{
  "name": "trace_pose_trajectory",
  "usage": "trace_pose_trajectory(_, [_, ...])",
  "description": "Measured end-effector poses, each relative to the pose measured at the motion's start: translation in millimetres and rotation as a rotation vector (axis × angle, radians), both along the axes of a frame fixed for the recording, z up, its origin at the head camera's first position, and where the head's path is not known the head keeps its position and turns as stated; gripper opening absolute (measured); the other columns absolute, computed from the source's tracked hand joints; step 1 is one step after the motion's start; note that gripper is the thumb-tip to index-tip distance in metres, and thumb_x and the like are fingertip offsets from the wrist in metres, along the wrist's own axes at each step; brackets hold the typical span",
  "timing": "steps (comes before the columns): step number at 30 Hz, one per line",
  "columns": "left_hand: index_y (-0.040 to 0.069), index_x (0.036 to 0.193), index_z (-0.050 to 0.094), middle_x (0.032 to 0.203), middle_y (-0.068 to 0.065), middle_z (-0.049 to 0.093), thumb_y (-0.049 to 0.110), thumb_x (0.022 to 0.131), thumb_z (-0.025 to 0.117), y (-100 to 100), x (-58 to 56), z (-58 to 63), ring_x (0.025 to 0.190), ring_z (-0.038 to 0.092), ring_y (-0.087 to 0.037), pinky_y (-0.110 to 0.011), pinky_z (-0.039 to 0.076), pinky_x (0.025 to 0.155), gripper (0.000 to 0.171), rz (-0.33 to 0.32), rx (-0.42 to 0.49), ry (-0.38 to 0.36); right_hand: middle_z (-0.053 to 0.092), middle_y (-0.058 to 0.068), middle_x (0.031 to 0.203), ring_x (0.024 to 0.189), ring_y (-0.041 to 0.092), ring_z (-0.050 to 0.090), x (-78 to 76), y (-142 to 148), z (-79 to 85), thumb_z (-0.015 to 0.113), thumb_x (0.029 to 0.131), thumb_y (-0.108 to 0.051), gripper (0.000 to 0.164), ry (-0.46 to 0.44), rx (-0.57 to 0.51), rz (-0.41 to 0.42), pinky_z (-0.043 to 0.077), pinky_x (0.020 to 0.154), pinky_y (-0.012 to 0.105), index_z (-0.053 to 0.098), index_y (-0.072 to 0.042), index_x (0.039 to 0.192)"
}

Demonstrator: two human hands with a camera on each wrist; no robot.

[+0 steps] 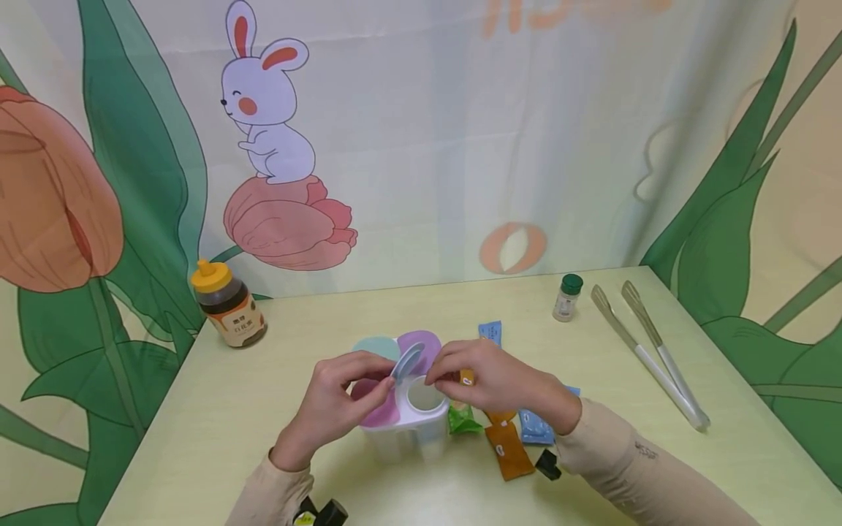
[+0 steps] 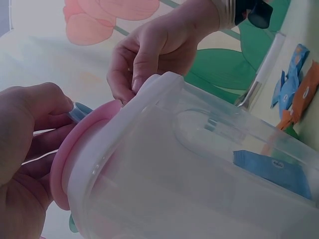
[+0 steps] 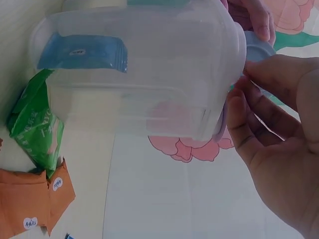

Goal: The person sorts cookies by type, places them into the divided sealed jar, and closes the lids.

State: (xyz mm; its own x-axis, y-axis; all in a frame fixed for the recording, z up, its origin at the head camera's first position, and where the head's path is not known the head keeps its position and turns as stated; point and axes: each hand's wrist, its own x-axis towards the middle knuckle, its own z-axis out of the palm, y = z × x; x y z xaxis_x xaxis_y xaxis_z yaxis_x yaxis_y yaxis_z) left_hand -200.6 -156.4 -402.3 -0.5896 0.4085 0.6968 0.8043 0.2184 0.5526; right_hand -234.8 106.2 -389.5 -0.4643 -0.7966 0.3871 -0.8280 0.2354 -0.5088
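At the near side of a pale worktop (image 1: pixel 302 329), a person in beige sleeves (image 1: pixel 631 453) works over a clear-walled container (image 1: pixel 408 440), which stands upright between the two hands. The left grip (image 1: pixel 335 391) pinches a small blue lid (image 1: pixel 408 361), raised on edge, between thumb and fingers. The right grip (image 1: pixel 490 376) has its fingers bent and their tips close together at the rim of the round opening; whether they pinch anything, one cannot tell. Just beside the left grip, a pink lid (image 1: pixel 384 409) sits on the container's top, with a teal lid (image 1: pixel 377 345) and a purple lid (image 1: pixel 424 347) beyond. A blue packet (image 3: pixel 82 52) shows through the clear wall, below the right grip.

Beneath and near the right grip lie a green packet (image 1: pixel 463 420), a brown packet (image 1: pixel 509 451) and more blue packets (image 1: pixel 536 429). Well apart to its right rest metal tongs (image 1: pixel 671 372); farther back stands a small green-capped jar (image 1: pixel 567 298). Off to the left of the left grip, a yellow-capped bottle (image 1: pixel 237 321) of dark contents stands near the worktop's edge. Behind both grips hangs a cloth backdrop (image 1: pixel 421 146), printed with a white rabbit, big tulips and green leaves.
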Motion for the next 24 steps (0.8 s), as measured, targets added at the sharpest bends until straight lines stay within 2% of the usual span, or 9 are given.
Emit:
trace_pose_trajectory(9, [0.003,0.096,0.073,0.090,-0.007,0.073,-0.006,0.080,0.073,0,0.1,-0.6,0.079,0.070,-0.015,-0.023,0.060,0.071,0.019,0.005,0.003,0.002,0.071,-0.005,0.094,0.075,0.004,0.059,-12.0,10,-6.1,0.069,0.091,-0.014,0.010,-0.033,-0.075,-0.095,0.056,0.063,0.022,0.073,-0.013,0.099])
trace_pose_trajectory(15, [0.003,0.095,0.073,0.089,-0.008,0.073,-0.008,0.078,0.073,0,-0.2,-1.1,0.078,0.070,-0.015,-0.022,0.060,0.070,0.020,0.010,0.001,0.008,0.070,-0.008,0.090,0.077,0.003,0.061,-27.3,20,-20.0,0.070,0.089,-0.014,0.011,-0.063,-0.105,-0.217,0.058,0.069,0.024,0.073,-0.012,0.100])
trace_pose_trajectory(24, [-0.002,0.093,0.072,0.087,-0.013,0.072,-0.013,0.074,0.074,0,-0.6,-1.5,0.076,0.070,-0.020,-0.026,0.061,0.066,0.022,0.012,0.005,0.009,0.072,-0.005,0.094,0.080,0.007,0.065,-46.5,29,-35.4,0.070,0.090,-0.016,0.012,-0.105,-0.115,-0.352,0.058,0.074,0.025,0.073,-0.015,0.101])
